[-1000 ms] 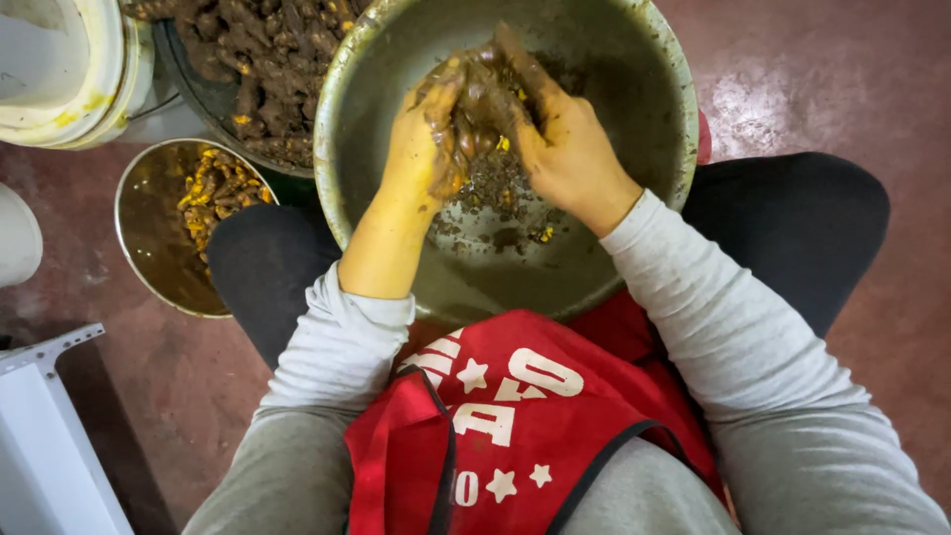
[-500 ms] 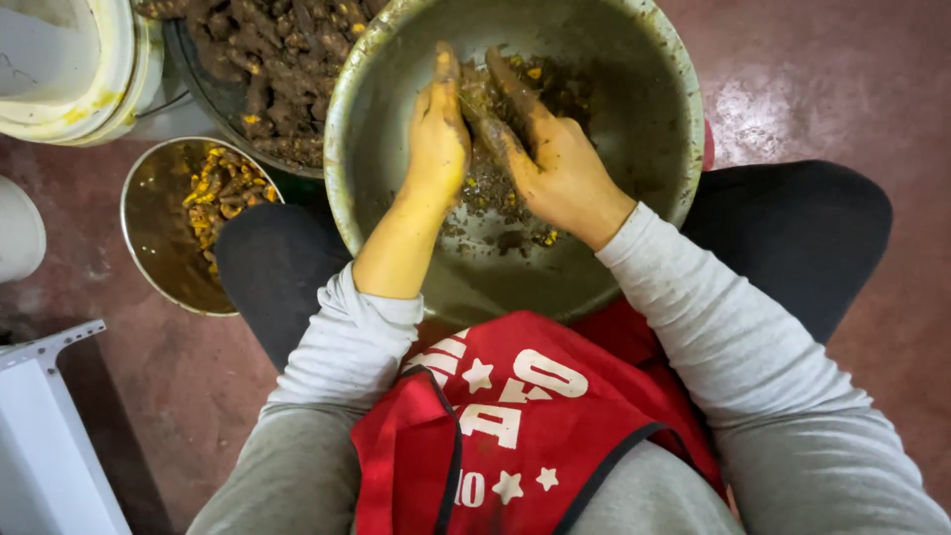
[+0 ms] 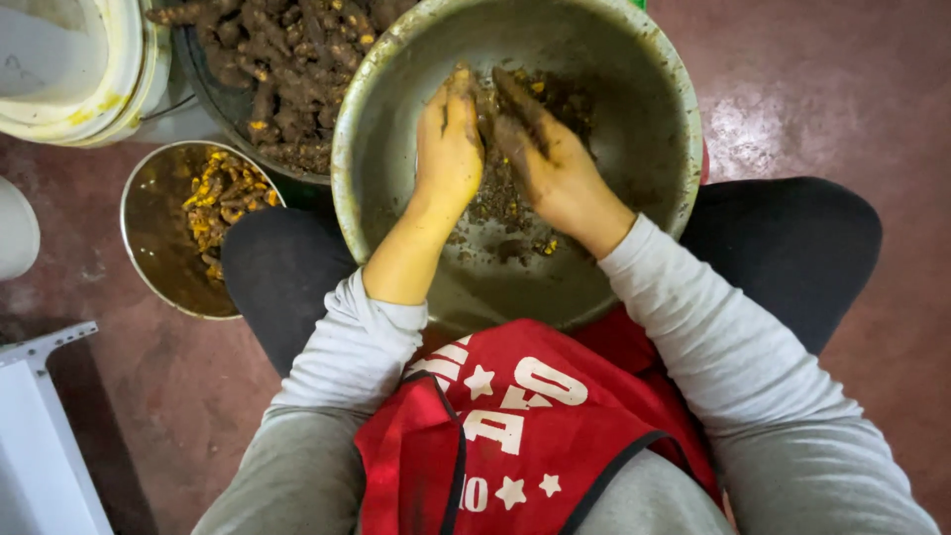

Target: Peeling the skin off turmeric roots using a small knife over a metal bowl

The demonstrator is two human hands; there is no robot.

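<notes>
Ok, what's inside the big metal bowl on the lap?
Both hands, left hand and right hand, press together in the bowl over muddy brown root scraps with yellow bits. What lies between the palms is hidden.

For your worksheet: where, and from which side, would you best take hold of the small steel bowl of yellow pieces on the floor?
Grip the small steel bowl by its thin rim, probably at the bare lower-left edge, coming from above. The yellow pieces lie toward the upper right, and the dark trouser leg crowds that side.
</notes>
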